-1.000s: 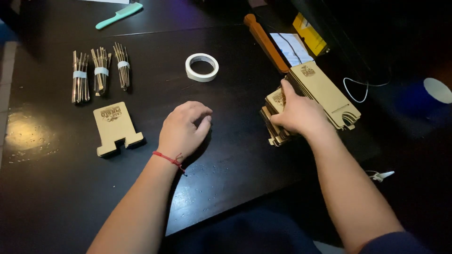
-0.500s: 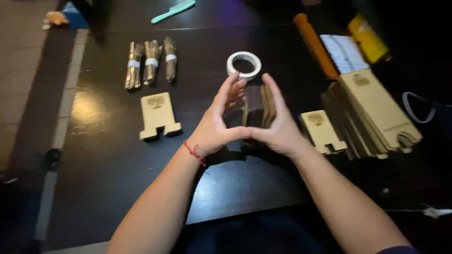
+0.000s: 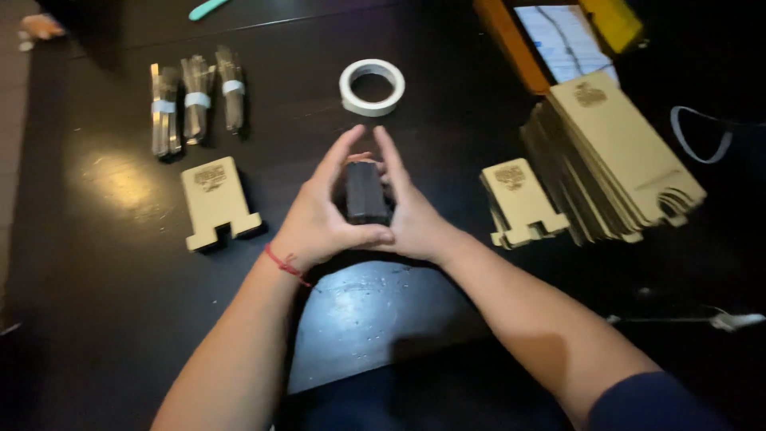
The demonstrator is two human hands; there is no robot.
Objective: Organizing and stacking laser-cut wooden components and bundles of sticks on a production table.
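Note:
Both of my hands hold a small stack of thin wooden pieces (image 3: 365,194) on edge above the dark table (image 3: 375,319). My left hand (image 3: 319,215) presses the stack's left side, and my right hand (image 3: 411,215) presses its right side. A red cord circles my left wrist. A flat wooden stand piece (image 3: 214,199) lies to the left. A smaller pile of like pieces (image 3: 519,199) lies to the right, beside a taller fanned stack of larger wooden boards (image 3: 614,156).
A roll of white tape (image 3: 372,86) lies beyond my hands. Three banded bundles of thin sticks (image 3: 195,108) sit at the far left. A wooden rolling pin (image 3: 511,40), papers and a yellow object are at the far right. A white cable (image 3: 702,132) lies near the right edge.
My right hand left the stacks on the right with a small pile of pieces. Both hands met at the table's middle and now squeeze the pile, which stands more upright.

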